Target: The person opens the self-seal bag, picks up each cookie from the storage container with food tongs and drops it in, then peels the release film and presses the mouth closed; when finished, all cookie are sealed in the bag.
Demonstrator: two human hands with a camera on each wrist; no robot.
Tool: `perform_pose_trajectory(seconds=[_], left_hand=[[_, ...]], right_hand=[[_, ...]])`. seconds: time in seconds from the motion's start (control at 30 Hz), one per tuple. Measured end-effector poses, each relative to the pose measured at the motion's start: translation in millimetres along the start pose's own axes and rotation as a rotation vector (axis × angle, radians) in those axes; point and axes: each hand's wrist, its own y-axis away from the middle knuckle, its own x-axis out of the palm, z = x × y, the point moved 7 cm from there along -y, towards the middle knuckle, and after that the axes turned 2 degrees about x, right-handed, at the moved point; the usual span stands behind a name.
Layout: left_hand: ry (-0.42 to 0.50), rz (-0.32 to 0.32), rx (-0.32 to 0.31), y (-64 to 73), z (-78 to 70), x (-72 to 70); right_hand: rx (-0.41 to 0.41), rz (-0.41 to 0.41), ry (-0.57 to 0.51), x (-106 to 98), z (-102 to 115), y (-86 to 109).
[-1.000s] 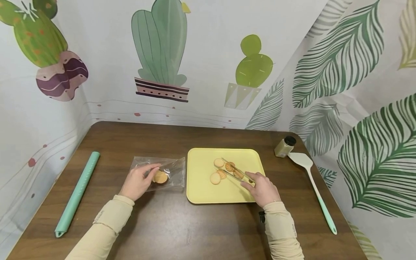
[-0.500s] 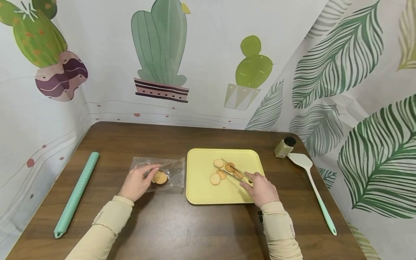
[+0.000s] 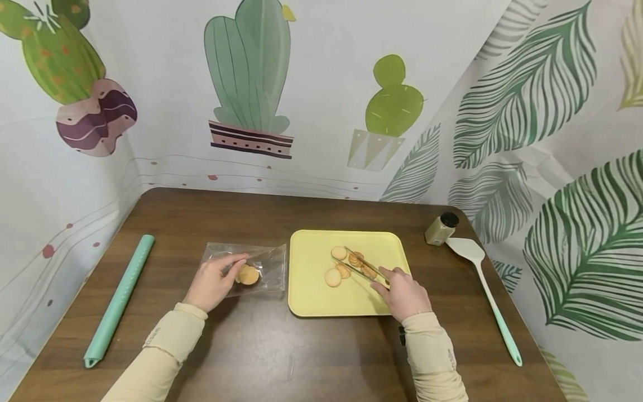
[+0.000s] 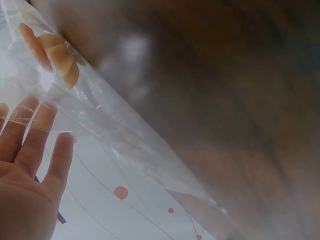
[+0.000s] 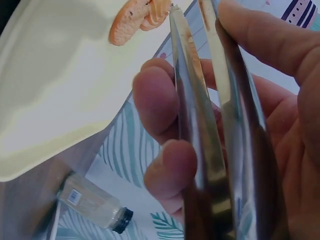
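In the head view my left hand (image 3: 213, 280) pinches the edge of a clear plastic bag (image 3: 273, 273) between thumb and index finger. Its other fingers (image 4: 37, 137) look straight against the film in the left wrist view. Several cookies (image 3: 249, 274) lie inside the bag. My right hand (image 3: 408, 293) grips metal tongs (image 3: 359, 272) over a yellow tray (image 3: 306, 298). The tong tips lie at either side of a pale round cookie (image 3: 339, 253); contact is hard to tell. Another pale cookie (image 3: 332, 277) and several ridged cookies (image 3: 368, 272) lie close by.
A green tube-like roll (image 3: 120, 298) lies at the left of the wooden table (image 3: 241, 357). A black-lidded jar (image 3: 441, 229) stands at the back right, touching or close to a spatula (image 3: 484, 279) with a green handle. A patterned cloth hangs behind.
The tongs' arms have come slightly closer together, and my right hand has shifted a little left. My left hand and the bag look unchanged.
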Motion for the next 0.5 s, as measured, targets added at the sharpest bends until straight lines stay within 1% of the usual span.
perform_pose_trajectory(seconds=[0.2, 0.5], left_hand=[[-0.001, 0.006, -0.005, 0.6, 0.0, 1.0], [0.005, 0.008, -0.005, 0.4, 1.0, 1.2]], right_hand=[[-0.024, -0.003, 0.05, -4, 7, -1.3], [-0.038, -0.029, 0.082, -4, 12, -2.0]])
